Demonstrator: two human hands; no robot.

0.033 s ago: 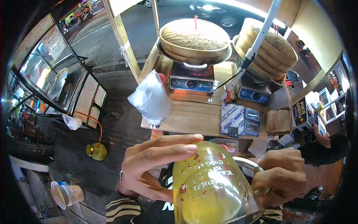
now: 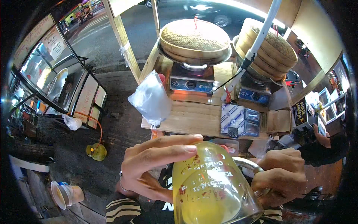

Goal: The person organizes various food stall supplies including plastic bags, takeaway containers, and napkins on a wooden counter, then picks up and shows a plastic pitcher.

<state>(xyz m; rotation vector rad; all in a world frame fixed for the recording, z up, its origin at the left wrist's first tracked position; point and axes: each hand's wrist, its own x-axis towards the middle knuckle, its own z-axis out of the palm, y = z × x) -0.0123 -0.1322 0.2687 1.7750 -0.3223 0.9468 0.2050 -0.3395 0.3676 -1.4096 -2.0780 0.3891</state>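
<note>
A clear glass mug (image 2: 214,186) with yellow liquid in it and white lettering on its side is held tilted, close in front of me. My right hand (image 2: 281,175) is closed round its curved handle (image 2: 247,164). On the other side, my left hand (image 2: 149,166) rests against the glass, two fingers stretched over its top edge and the thumb hidden behind the mug. Beyond the mug, partly covered by it, sits a clear plastic tub (image 2: 230,146).
A wooden counter (image 2: 194,114) ahead bears round bamboo steamers (image 2: 194,41) on gas stoves (image 2: 192,80), a white plastic bag (image 2: 149,99) and packets (image 2: 238,117). A pole (image 2: 257,41) rises at the right. Another person's hand (image 2: 321,138) holds a phone. At left stand a glass-fronted cart (image 2: 84,99), a gas cylinder (image 2: 97,152) and a plastic bucket (image 2: 67,194).
</note>
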